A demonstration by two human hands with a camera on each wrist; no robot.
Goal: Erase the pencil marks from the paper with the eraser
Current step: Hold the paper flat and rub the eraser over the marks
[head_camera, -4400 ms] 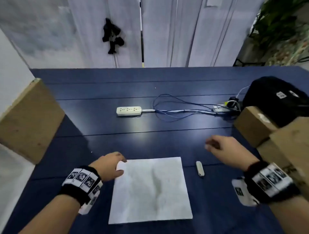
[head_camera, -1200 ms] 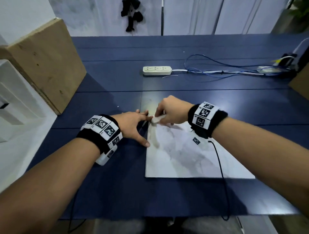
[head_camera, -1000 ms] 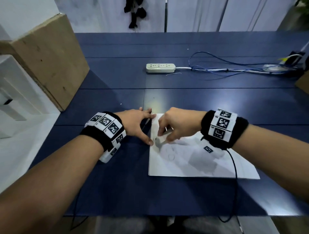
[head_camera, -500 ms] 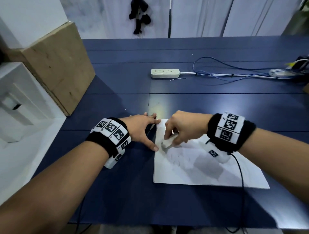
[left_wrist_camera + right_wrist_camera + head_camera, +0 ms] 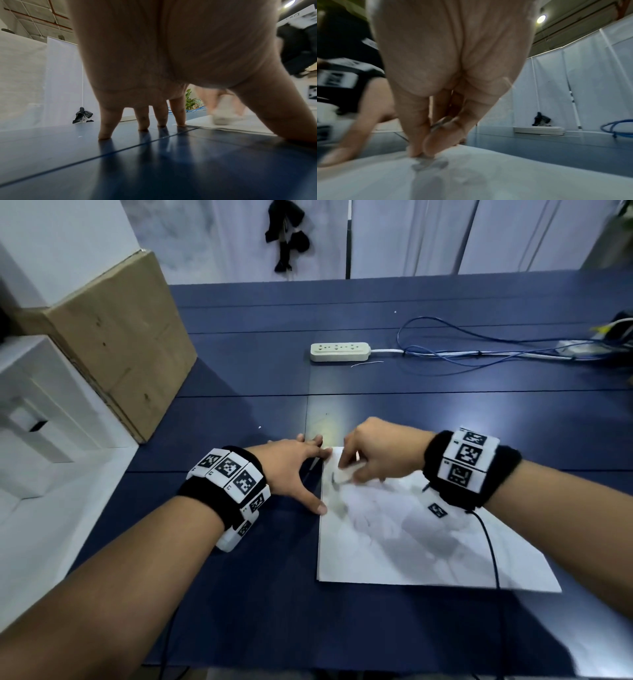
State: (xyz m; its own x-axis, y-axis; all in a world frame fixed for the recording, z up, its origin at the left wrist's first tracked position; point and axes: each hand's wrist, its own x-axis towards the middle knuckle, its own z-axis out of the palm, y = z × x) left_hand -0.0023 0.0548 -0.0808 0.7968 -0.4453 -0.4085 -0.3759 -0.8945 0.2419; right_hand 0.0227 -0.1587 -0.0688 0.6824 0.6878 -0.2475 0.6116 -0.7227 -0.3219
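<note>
A white sheet of paper (image 5: 411,546) with grey pencil smudges lies on the dark blue table (image 5: 445,412). My right hand (image 5: 380,460) pinches a small white eraser (image 5: 347,475) and presses its tip on the paper near the far left corner; the eraser (image 5: 223,117) looks blurred in the left wrist view. My left hand (image 5: 291,470) is spread with straight fingers; its index fingertip (image 5: 180,123) touches the paper's far corner and its thumb (image 5: 317,505) rests at the left edge. The paper (image 5: 488,173) fills the bottom of the right wrist view.
A white power strip (image 5: 340,351) with blue cables (image 5: 479,350) lies farther back on the table. A cardboard box (image 5: 116,337) stands at the left edge beside a white shelf unit (image 5: 37,419). White curtains hang behind the table.
My right hand has picked up the eraser from beside the paper and now rubs it back and forth near the left edge. My left hand stays braced on the paper's left side.
</note>
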